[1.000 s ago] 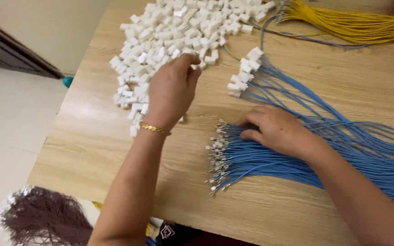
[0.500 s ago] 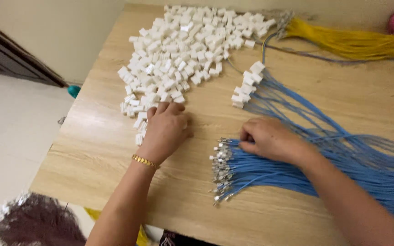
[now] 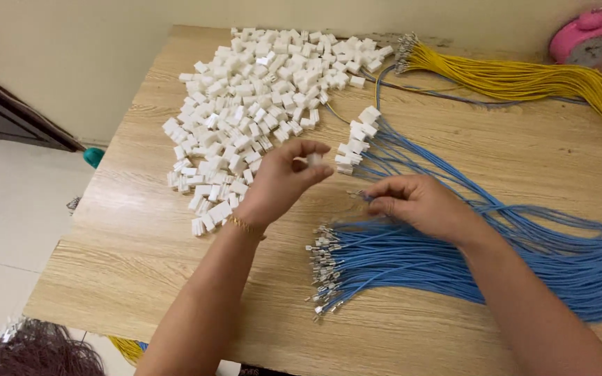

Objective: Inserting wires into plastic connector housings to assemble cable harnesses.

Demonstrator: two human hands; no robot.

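My left hand (image 3: pixel 283 182) is raised over the wooden table (image 3: pixel 134 264) and pinches a small white plastic connector (image 3: pixel 314 159) between thumb and fingers. My right hand (image 3: pixel 419 203) hovers just right of it, pinching the metal-tipped end of one blue wire (image 3: pixel 359 196). Below my right hand lies a bundle of blue wires (image 3: pixel 412 261) with metal terminals fanned toward the left. A big heap of white connectors (image 3: pixel 259 97) covers the table's far left. A few blue wires fitted with connectors (image 3: pixel 358 136) lie beyond my hands.
A bundle of yellow wires (image 3: pixel 524 80) runs along the far edge. A pink alarm clock (image 3: pixel 589 40) stands at the back right corner. A dark brownish wire bundle (image 3: pixel 33 351) shows at the bottom left, off the table. Pale floor lies to the left.
My left hand left the connector heap and lifted with one white connector. My right hand rose from the blue bundle holding a single wire end.
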